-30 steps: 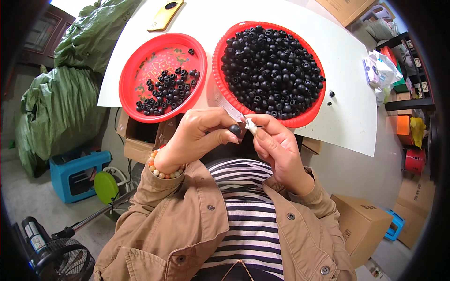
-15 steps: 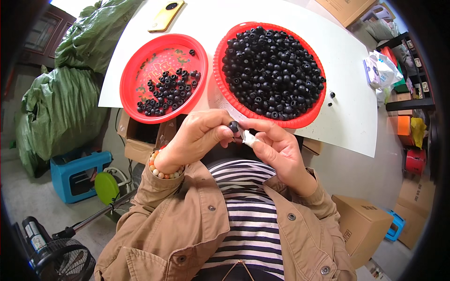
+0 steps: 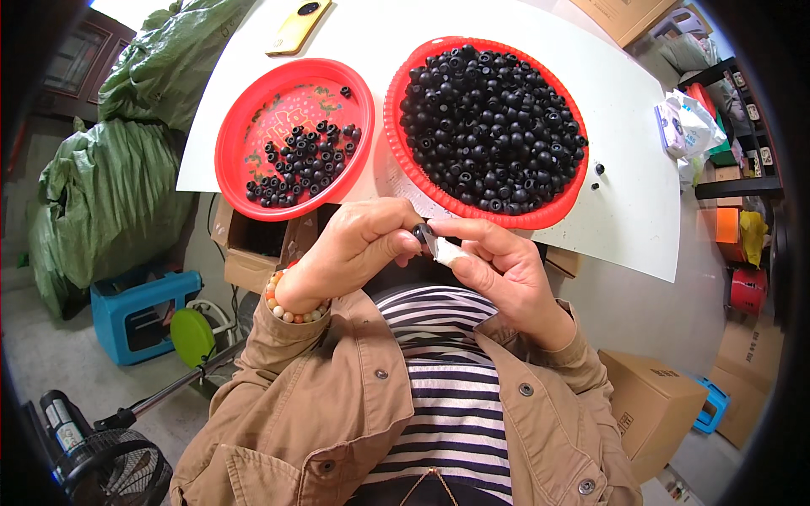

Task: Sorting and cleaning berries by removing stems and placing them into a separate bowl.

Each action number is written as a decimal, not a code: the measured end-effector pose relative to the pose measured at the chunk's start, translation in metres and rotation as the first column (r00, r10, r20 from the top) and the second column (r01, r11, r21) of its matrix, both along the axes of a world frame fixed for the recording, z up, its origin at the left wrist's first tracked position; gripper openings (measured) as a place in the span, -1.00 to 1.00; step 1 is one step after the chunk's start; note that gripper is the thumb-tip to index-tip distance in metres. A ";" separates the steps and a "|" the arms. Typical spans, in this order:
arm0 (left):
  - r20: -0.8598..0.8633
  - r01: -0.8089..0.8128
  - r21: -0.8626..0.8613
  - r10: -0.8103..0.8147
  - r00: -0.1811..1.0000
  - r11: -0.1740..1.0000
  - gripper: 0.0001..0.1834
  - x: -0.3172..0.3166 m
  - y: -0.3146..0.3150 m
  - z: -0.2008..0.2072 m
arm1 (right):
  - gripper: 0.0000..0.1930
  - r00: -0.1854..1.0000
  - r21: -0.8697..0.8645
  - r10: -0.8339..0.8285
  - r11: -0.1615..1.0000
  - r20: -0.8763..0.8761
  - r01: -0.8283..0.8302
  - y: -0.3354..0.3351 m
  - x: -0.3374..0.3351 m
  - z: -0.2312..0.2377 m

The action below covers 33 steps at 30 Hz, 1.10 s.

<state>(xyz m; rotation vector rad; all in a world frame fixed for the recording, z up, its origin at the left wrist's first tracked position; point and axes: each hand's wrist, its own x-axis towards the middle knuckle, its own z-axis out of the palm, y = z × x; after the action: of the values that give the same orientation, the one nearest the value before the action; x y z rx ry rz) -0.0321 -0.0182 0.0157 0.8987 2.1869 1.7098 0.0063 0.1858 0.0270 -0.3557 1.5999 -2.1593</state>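
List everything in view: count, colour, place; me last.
Flat tabletop: one, white, upper middle.
Shallow round plastic tray: one, red, tabletop left.
Ribbed round plastic basin: one, red, right of tray.
Small hollow round pieces: many, black, in tray and basin.
Loose bits: two, black, tabletop right.
Rectangular phone: one, yellow, tabletop's far left.
Bulging plastic sacks: at least two, green, left.
Boxy plastic frame: one, blue, left floor.
Cardboard boxes: several, brown, around tabletop.
Shelf rack: one, black, right edge.
Held round piece: one, black, left fingers.
Thin wrapped tool: one, white, right fingers.
Button jacket: one, tan, lower middle.
Striped shirt: one, black and white, under jacket.
Beaded bracelet: one, orange and cream, left wrist.
Left hand, right hand: two, bare, centre.
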 end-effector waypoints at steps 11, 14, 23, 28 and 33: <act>-0.042 0.000 -0.046 -0.002 0.999 0.999 -0.94 0.003 0.006 0.000 | -0.73 0.996 0.016 -0.067 0.998 -0.054 0.068 0.001 0.000 -0.007; -0.029 0.009 -0.015 -0.010 1.000 1.000 -0.90 0.003 0.009 0.001 | -0.72 0.999 -0.038 -0.040 0.998 0.008 0.040 0.003 0.000 -0.005; 0.240 0.057 0.206 -0.107 0.965 0.977 -0.78 0.004 0.006 -0.009 | -0.64 0.996 -0.154 -0.038 0.987 0.085 0.051 0.004 -0.004 -0.004; 0.302 0.077 0.307 -0.174 0.937 0.948 -0.73 0.006 0.006 -0.014 | -0.65 0.997 -0.157 0.002 0.987 0.079 0.011 0.007 -0.004 -0.006; 0.289 0.101 0.259 -0.177 0.941 0.961 -0.69 0.004 0.003 -0.008 | -0.66 0.999 -0.117 0.042 0.992 0.015 -0.040 0.003 -0.002 -0.001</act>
<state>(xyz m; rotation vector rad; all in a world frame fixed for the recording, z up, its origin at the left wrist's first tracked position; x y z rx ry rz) -0.0285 -0.0150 0.0073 0.7553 1.7013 1.9236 0.0039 0.1892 0.0258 -0.4013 1.4477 -2.2241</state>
